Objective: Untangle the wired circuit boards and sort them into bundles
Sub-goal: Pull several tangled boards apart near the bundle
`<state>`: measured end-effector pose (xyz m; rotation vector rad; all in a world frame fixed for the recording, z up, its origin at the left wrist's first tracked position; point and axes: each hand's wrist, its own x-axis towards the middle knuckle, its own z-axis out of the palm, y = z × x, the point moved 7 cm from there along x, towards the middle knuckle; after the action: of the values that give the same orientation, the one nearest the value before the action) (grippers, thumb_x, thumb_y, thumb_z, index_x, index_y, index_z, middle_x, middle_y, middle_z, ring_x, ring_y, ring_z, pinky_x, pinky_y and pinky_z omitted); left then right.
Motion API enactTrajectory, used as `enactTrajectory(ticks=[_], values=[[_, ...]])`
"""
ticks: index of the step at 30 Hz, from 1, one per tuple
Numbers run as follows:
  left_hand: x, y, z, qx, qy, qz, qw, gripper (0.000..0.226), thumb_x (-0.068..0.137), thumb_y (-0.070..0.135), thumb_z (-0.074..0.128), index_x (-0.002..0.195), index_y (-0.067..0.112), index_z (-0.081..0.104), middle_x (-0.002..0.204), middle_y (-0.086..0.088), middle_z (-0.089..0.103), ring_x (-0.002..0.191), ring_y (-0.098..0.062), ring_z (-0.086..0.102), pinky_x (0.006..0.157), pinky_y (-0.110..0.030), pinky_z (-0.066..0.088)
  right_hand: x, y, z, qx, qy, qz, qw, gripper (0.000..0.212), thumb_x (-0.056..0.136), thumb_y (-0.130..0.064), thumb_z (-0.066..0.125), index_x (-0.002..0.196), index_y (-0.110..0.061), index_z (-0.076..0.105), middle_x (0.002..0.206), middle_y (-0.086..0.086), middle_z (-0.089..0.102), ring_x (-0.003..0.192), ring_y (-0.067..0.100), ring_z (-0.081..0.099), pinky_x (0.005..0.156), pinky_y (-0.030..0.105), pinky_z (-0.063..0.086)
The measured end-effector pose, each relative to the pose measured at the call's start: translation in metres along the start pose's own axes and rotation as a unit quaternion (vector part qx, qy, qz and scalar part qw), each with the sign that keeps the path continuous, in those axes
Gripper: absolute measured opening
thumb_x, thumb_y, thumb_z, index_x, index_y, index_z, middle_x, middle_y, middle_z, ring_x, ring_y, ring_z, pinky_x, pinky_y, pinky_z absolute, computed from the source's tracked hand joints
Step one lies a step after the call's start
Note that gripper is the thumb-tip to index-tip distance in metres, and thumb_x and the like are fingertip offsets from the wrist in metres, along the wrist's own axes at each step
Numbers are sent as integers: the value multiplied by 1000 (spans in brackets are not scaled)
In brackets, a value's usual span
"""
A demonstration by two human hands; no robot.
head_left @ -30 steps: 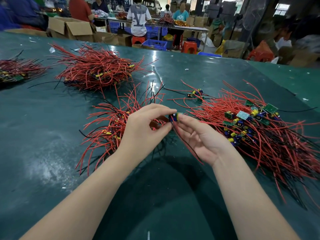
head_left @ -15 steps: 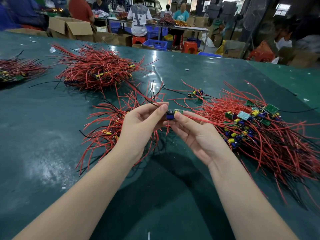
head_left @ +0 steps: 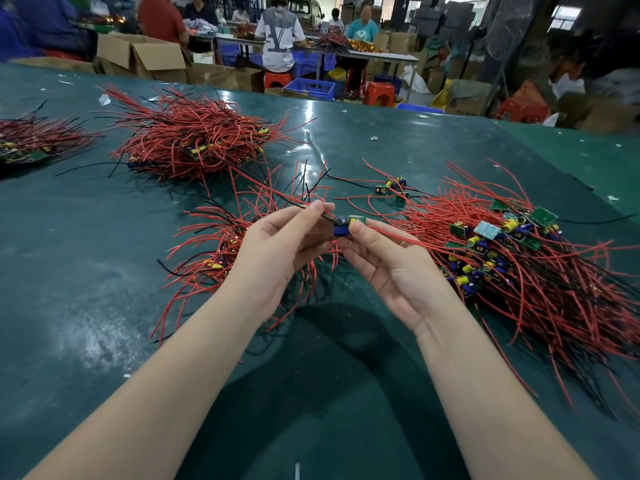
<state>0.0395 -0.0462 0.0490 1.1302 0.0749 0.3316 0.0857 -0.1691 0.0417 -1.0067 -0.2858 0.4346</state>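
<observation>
A small circuit board (head_left: 343, 226) with blue and yellow parts is held between both hands above the green table (head_left: 86, 271). My right hand (head_left: 391, 268) pinches the board itself. My left hand (head_left: 277, 247) pinches its red and black wires (head_left: 298, 202), which run up and to the left. A tangled pile of wired boards (head_left: 519, 258) lies to the right. Under my left hand lies a smaller bundle of red wires (head_left: 214, 244). A separate little board (head_left: 393, 188) lies beyond my hands.
A large sorted bundle (head_left: 194, 143) lies at the back left, and another heap (head_left: 31, 143) at the far left edge. Beyond the table's far edge stand cardboard boxes (head_left: 149, 57), blue crates, red stools and several people at another bench.
Both hands have lifted the board slightly and drawn its wires out straight to the upper left. My left fingers slid from the board along the wires.
</observation>
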Motion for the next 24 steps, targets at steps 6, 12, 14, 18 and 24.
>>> enactTrajectory(ticks=[6, 12, 14, 18, 24], values=[[4, 12, -12, 23, 50, 89, 995, 9, 87, 8, 64, 91, 6, 72, 85, -5, 73, 81, -14, 67, 75, -21, 53, 2, 0, -7, 11, 18, 6, 1000, 16, 55, -14, 78, 70, -9, 76, 80, 10, 74, 67, 15, 70, 60, 21, 55], [2, 14, -9, 34, 30, 108, 993, 10, 88, 6, 62, 91, 6, 71, 85, -6, 75, 82, -16, 70, 74, -23, 55, 2, -1, -8, 17, 13, 20, 1000, 24, 56, -14, 78, 78, -6, 74, 78, 9, 74, 65, 14, 70, 60, 20, 55], [3, 14, -9, 26, 29, 100, 994, 11, 90, 4, 60, 91, 5, 71, 82, -6, 74, 80, -16, 71, 71, -21, 55, 2, -1, -9, 13, 17, 21, 1000, 32, 58, -15, 77, 86, -4, 69, 78, 8, 74, 65, 14, 71, 59, 20, 55], [3, 10, -7, -26, 9, 55, 998, 12, 91, 5, 57, 89, 4, 69, 81, -6, 74, 77, -13, 72, 67, -18, 54, 2, -2, -9, 7, 18, 14, 1000, 33, 60, -16, 75, 89, -4, 67, 78, 7, 75, 66, 13, 71, 58, 19, 54], [2, 0, -3, -95, -7, -10, 995, 15, 91, 7, 56, 86, 8, 70, 83, -6, 75, 76, -10, 72, 63, -14, 53, 2, -3, -10, 13, 20, 19, 1000, 37, 59, -16, 76, 92, -3, 65, 79, 7, 75, 66, 13, 71, 60, 20, 55]])
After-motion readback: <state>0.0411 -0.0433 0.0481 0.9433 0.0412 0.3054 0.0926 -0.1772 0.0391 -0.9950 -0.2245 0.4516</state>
